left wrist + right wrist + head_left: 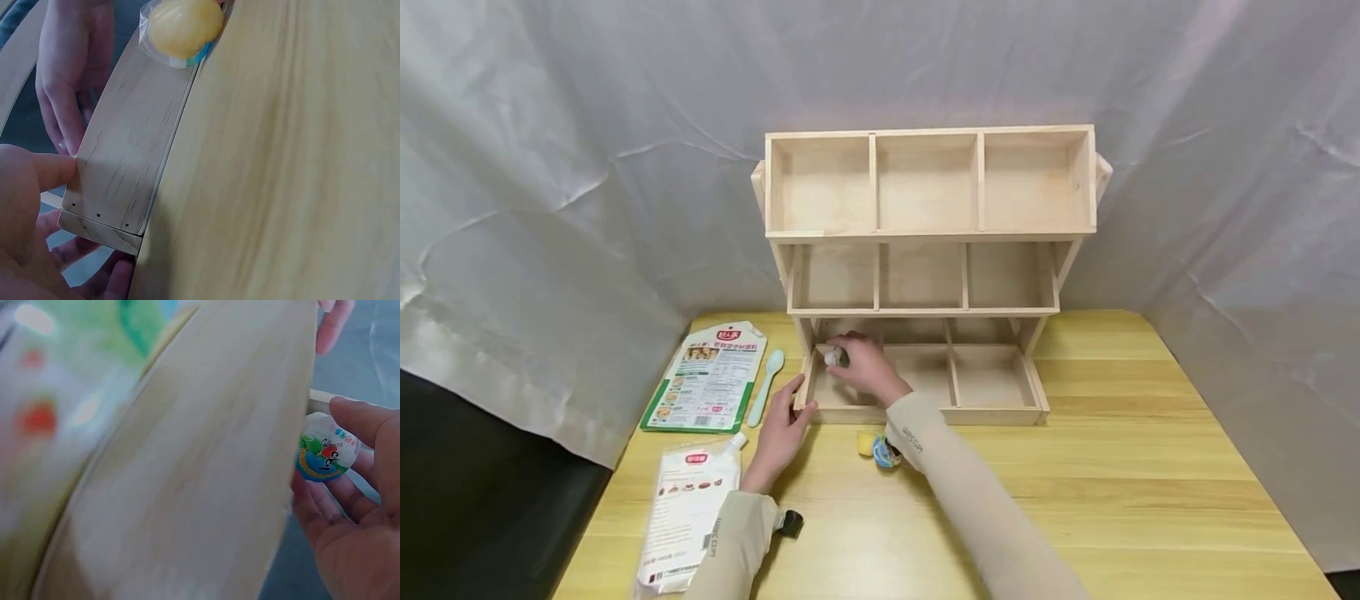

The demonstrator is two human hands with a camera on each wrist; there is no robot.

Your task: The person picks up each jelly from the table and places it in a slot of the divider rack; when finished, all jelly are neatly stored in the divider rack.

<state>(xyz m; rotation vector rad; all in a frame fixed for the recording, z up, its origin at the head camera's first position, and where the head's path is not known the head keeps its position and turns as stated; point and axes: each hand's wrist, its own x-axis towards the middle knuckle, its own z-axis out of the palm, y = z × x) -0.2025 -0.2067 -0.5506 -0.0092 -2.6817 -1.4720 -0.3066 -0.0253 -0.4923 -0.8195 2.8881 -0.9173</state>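
Observation:
A three-tier wooden rack with divided compartments stands at the back of the table. My right hand reaches into the left compartment of its bottom tier. Between thumb and fingers it holds a small jelly cup, whose printed lid shows green, red and blue. At the bottom tier's front left corner my left hand grips the wood. Its thumb lies on the front board and its fingers reach round the side. Below my right wrist lie a yellow jelly cup and a blue-lidded jelly cup, partly behind the sleeve.
On the left of the table lie a green-edged printed packet, a pale green spoon and a white spouted pouch. Grey cloth hangs behind and at both sides. The wooden table extends to the right.

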